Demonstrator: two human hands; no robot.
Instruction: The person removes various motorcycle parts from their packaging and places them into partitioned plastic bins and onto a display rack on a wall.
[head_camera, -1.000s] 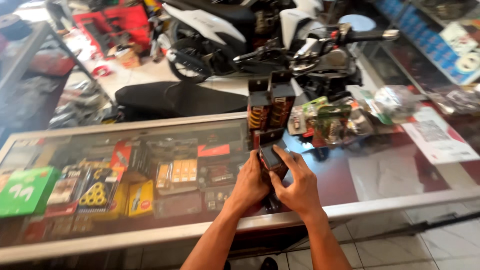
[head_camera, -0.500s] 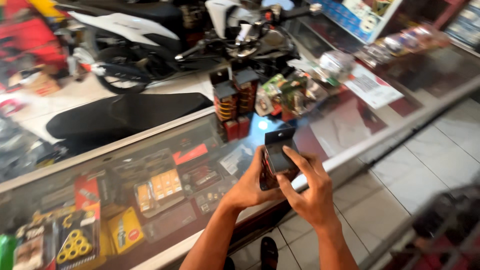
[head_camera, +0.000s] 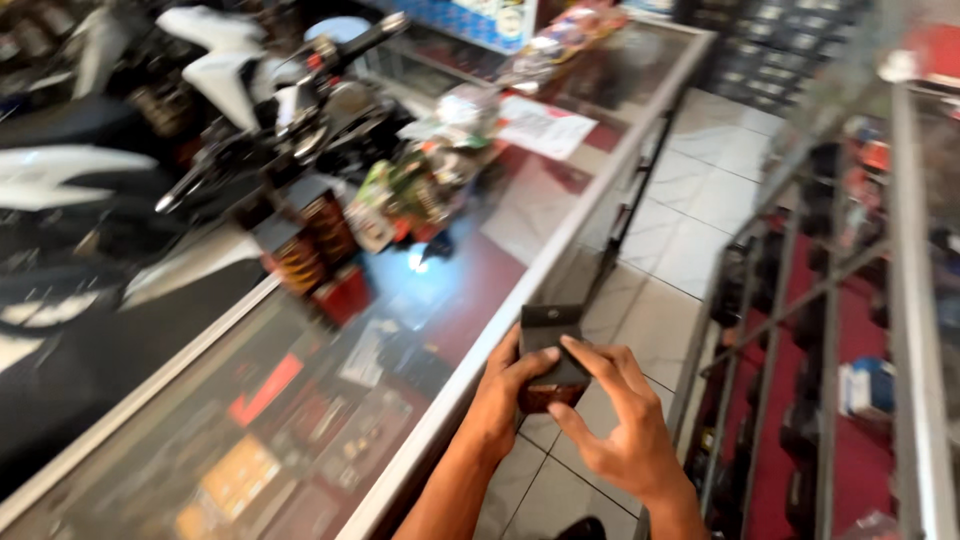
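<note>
My left hand (head_camera: 505, 395) grips a small dark box (head_camera: 551, 356) from its left side, thumb across the front. My right hand (head_camera: 620, 425) rests its fingers on the box's right and lower part. Both hands hold the box just off the near edge of a glass display counter (head_camera: 520, 215), above the tiled floor. The box's lower end looks brownish and is partly hidden by my fingers.
The counter carries stacked orange and black boxes (head_camera: 310, 245), packaged goods (head_camera: 410, 190) and a paper sheet (head_camera: 545, 125). A white and black scooter (head_camera: 230, 100) stands behind it. A metal shelf rack (head_camera: 850, 300) with red shelves is at the right. White floor tiles (head_camera: 690, 230) lie between.
The view has swung to the right. My hands with the box have come off the countertop toward me, past its near edge, over the floor.
</note>
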